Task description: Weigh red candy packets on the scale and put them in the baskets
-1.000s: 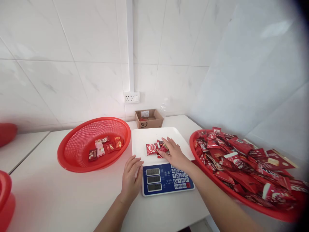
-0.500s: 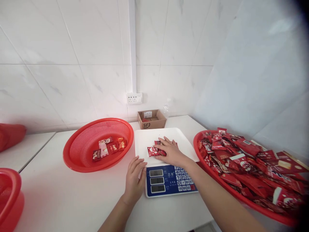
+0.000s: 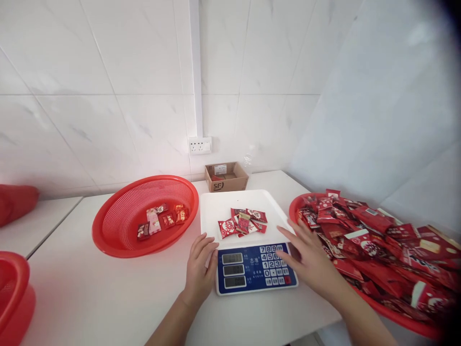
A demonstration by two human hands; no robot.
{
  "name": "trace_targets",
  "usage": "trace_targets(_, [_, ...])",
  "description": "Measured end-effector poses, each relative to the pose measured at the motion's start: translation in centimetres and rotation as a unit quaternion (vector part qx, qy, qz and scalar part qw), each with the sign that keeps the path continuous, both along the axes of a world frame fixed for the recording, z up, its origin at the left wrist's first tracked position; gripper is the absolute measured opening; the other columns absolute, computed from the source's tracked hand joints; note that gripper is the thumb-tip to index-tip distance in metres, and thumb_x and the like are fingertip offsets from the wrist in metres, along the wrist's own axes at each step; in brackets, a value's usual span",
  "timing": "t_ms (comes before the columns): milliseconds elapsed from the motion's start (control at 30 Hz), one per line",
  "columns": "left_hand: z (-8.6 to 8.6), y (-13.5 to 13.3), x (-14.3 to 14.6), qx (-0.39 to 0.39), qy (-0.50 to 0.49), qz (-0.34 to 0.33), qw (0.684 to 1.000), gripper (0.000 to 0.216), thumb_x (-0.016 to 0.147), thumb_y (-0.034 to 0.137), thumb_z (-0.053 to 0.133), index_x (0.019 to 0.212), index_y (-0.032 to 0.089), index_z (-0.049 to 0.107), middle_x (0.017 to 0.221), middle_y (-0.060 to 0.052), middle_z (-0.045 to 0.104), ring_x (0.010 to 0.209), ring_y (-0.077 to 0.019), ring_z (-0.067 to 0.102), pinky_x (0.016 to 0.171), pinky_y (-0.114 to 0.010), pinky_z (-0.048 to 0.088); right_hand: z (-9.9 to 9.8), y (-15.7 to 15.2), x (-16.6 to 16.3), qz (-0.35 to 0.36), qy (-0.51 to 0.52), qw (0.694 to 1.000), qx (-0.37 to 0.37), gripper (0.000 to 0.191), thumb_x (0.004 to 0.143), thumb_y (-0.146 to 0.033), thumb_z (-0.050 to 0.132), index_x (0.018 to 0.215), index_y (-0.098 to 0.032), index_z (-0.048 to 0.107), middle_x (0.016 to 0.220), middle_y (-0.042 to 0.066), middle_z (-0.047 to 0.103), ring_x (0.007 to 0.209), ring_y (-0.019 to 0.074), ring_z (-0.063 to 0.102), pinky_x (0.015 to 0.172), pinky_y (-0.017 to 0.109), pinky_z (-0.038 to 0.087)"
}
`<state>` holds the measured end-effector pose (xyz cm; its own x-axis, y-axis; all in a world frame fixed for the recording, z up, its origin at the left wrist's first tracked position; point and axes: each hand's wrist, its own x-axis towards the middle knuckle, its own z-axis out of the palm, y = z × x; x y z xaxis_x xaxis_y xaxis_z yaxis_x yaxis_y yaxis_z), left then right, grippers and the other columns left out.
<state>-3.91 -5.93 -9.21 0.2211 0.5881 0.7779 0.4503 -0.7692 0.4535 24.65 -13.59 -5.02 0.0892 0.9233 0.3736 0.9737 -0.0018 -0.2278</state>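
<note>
Left hand (image 3: 199,270) rests at 9 o'clock of the scale (image 3: 249,273), grip apart. Right hand (image 3: 306,254) hovers at 3 o'clock, grip apart, empty.

A few red candy packets (image 3: 242,223) lie on the scale (image 3: 248,240) (left hand (image 3: 200,271) resting beside it), right hand (image 3: 306,254) hovering spread.

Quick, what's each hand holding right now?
Left hand: open, empty, resting at the scale corner.
Right hand: open, empty, fingers spread beside the scale.
</note>
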Motion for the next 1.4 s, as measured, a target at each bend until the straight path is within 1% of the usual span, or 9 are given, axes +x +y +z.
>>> trace_targets(200, [0.2, 0.0, 0.1, 0.014, 0.009, 0.014, 1.0, 0.018, 0.087, 0.012, 0.052, 0.1, 0.021, 0.062, 0.105, -0.007, 0.065, 0.113, -0.0229, 0.055, 0.093, -0.045, 0.05, -2.4, -5.6, 5.0, -0.063, -0.025, 0.997, 0.044, 0.054, 0.086, -0.053, 0.04, 0.126, -0.02, 0.057, 0.135, 0.012, 0.054, 0.132, 0.0323, 0.039, 0.105, 0.056, 0.034])
trace_targets(467, [1.3, -0.9, 0.6, 0.022, 0.049, 0.032, 0.998, 0.018, 0.088, 0.013, 0.05, 0.1, 0.021, 0.061, 0.106, -0.007, 0.065, 0.117, -0.0238, 0.053, 0.096, -0.047, 0.047, -1.8, -5.5, 2.6, -0.054, -0.096, 0.992, 0.054, 0.049, 0.09, -0.043, 0.035, 0.123, -0.015, 0.057, 0.116, 0.014, 0.066, 0.112, 0.0302, 0.057, 0.1, 0.05, 0.04])
trace_targets(667, [3.6, -1.9, 2.6, 0.023, 0.156, 0.004, 0.987, 0.02, 0.091, 0.02, 0.048, 0.108, 0.021, 0.06, 0.117, -0.008, 0.063, 0.126, -0.0252, 0.045, 0.105, -0.049, 0.038, -1.4, -6.2, 2.2, -0.009, -0.135, 0.986, 0.1, 0.05, 0.09, -0.04, 0.034, 0.122, -0.011, 0.058, 0.115, 0.017, 0.065, 0.11, 0.0321, 0.058, 0.098, 0.049, 0.04])
trace_targets(900, [6.0, -1.2, 8.1, 0.004, 0.319, -0.023, 0.947, 0.038, 0.088, 0.038, 0.055, 0.122, 0.021, 0.055, 0.141, -0.013, 0.044, 0.139, -0.0359, 0.023, 0.108, -0.062, 0.022, -1.8, -6.4, 2.5, -0.003, -0.145, 0.983, 0.116, 0.051, 0.092, -0.042, 0.031, 0.12, -0.012, 0.062, 0.115, 0.017, 0.066, 0.107, 0.0328, 0.06, 0.089, 0.049, 0.045])
trace_targets(1067, [7.2, -1.0, 13.1, 0.02, 0.338, -0.073, 0.938, 0.037, 0.088, 0.035, 0.057, 0.122, 0.021, 0.055, 0.141, -0.015, 0.043, 0.139, -0.0358, 0.022, 0.108, -0.063, 0.021, -1.6, -6.8, 2.5, -0.001, -0.119, 0.988, 0.099, 0.046, 0.092, -0.041, 0.035, 0.118, -0.016, 0.064, 0.117, 0.015, 0.066, 0.106, 0.0295, 0.061, 0.09, 0.045, 0.047])
trace_targets(1167, [8.2, -1.1, 16.7, 0.022, 0.338, -0.158, 0.928, 0.028, 0.09, 0.024, 0.051, 0.117, 0.024, 0.058, 0.127, -0.01, 0.057, 0.131, -0.0285, 0.04, 0.108, -0.053, 0.03, -1.1, -7.0, 2.5, -0.004, -0.11, 0.991, 0.082, 0.044, 0.092, -0.04, 0.036, 0.119, -0.018, 0.063, 0.118, 0.013, 0.065, 0.103, 0.0264, 0.063, 0.083, 0.039, 0.051])
trace_targets(1267, [8.8, -0.7, 20.6, -0.005, 0.386, -0.245, 0.889, 0.021, 0.089, 0.023, 0.05, 0.104, 0.023, 0.065, 0.1, -0.007, 0.069, 0.101, -0.021, 0.062, 0.095, -0.036, 0.045, -0.6, -7.2, 2.4, -0.01, -0.115, 0.991, 0.067, 0.041, 0.092, -0.038, 0.036, 0.119, -0.021, 0.062, 0.119, 0.01, 0.065, 0.103, 0.0234, 0.063, 0.073, 0.032, 0.053])
trace_targets(1333, [8.7, -0.2, 22.9, -0.018, 0.415, -0.257, 0.873, 0.014, 0.084, 0.025, 0.056, 0.09, 0.021, 0.068, 0.086, -0.007, 0.07, 0.087, -0.0217, 0.065, 0.084, -0.035, 0.049, -0.5, -7.3, 2.3, -0.016, -0.123, 0.99, 0.059, 0.038, 0.092, -0.035, 0.036, 0.118, -0.024, 0.061, 0.118, 0.009, 0.066, 0.099, 0.0224, 0.064, 0.07, 0.03, 0.053])
trace_targets(1400, [8.2, 0.3, 24.9, -0.024, 0.409, -0.238, 0.881, 0.005, 0.075, 0.025, 0.065, 0.075, 0.021, 0.068, 0.074, -0.007, 0.07, 0.081, -0.0243, 0.065, 0.08, -0.037, 0.049, -0.4, -7.3, 2.3, -0.016, -0.132, 0.989, 0.058, 0.037, 0.091, -0.033, 0.037, 0.118, -0.024, 0.061, 0.116, 0.009, 0.066, 0.095, 0.0225, 0.065, 0.069, 0.03, 0.053])
